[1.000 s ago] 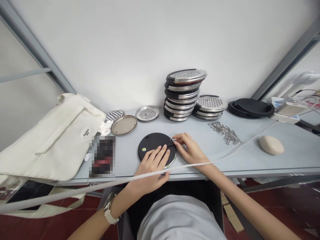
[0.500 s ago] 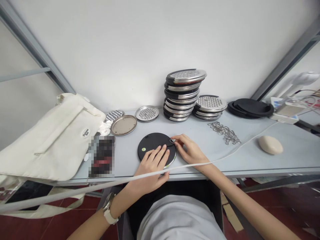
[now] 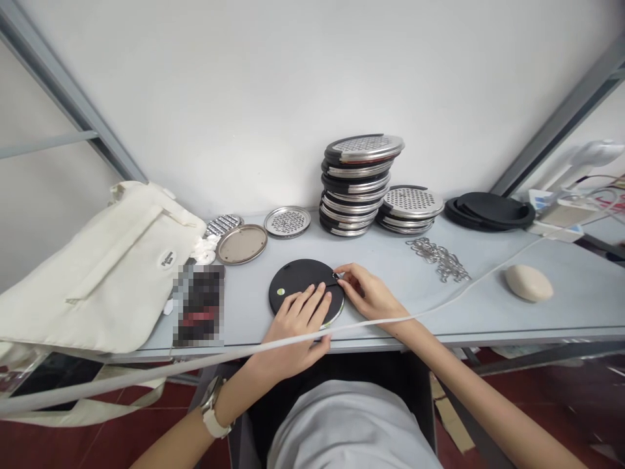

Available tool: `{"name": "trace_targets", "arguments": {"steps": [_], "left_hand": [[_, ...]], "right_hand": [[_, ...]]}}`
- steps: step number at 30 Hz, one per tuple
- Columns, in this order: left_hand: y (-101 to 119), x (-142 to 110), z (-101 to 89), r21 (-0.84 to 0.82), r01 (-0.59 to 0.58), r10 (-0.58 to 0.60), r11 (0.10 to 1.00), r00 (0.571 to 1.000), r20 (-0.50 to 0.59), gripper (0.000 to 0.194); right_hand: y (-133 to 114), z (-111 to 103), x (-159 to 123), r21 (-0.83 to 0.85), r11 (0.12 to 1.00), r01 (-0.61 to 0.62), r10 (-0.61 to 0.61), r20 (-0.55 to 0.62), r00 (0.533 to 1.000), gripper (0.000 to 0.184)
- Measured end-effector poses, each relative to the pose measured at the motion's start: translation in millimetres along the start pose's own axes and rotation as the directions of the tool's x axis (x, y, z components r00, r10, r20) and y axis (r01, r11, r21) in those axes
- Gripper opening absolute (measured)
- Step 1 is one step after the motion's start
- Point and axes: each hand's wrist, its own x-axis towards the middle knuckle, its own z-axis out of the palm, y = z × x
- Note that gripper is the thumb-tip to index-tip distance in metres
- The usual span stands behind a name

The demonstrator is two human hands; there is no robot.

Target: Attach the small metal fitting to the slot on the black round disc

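Black disc (image 3: 299, 275) on desk (image 3: 244, 296), just below centre of frame. Left hand (image 3: 293, 320) laid flat over it, fingers slightly apart. Right hand (image 3: 368, 291) at disc's right edge, fingers pinched on small metal clip (image 3: 335, 276). Loose pinch could let clip slip or flick away; weak left-hand pressure could let disc swivel. Cable (image 3: 444, 306), crossing view over both arms, might snag if hand lifts.

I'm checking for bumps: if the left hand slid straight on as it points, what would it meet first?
Probably the right hand, by the small metal loop at the edge of the black disc; heights are hard to judge.
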Motion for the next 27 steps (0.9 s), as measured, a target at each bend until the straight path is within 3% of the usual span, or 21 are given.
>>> {"name": "trace_targets", "arguments": {"steps": [27], "left_hand": [[0.2,0.2,-0.8,-0.006,0.008,-0.008,1.000,1.000,0.007,0.057]], "right_hand": [[-3.1,-4.4,-1.0,-0.007,0.997,-0.071,0.071,0.062,0.996,0.021]]}}
